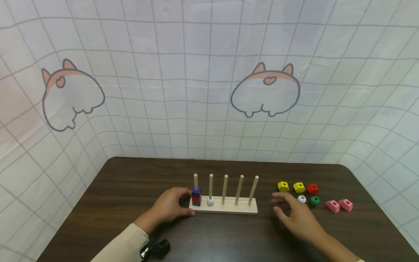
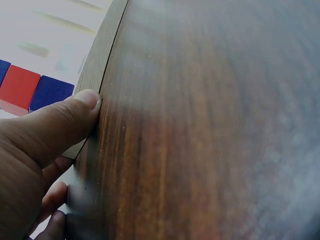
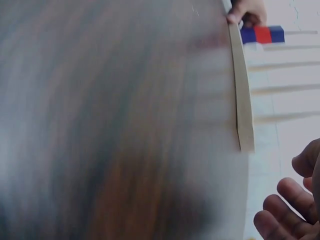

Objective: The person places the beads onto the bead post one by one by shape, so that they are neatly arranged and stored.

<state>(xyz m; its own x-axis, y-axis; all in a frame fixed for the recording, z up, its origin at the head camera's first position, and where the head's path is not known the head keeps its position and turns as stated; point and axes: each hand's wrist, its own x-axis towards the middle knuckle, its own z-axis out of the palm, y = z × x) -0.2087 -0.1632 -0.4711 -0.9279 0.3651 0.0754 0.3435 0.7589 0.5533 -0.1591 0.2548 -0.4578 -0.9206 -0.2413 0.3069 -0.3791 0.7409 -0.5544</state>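
Presently, left hand: lower centre-left of the head view, forearm angled up from the bottom edge; your thumb and fingers pinch the left end of the pegboard.
Right hand: lower right; your fingers curve loosely, thumb apart, near the white ring.
Pegboard: lower centre, between your hands.

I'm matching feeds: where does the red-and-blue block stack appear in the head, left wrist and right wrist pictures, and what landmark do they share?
Head: block stack slightly left of centre, below the middle.
Left wrist: block stack at the left edge, partly cut off.
Right wrist: block stack at upper right, appearing sideways.
Shared landmark: the left hand, gripping the pale wooden base beside the stack.
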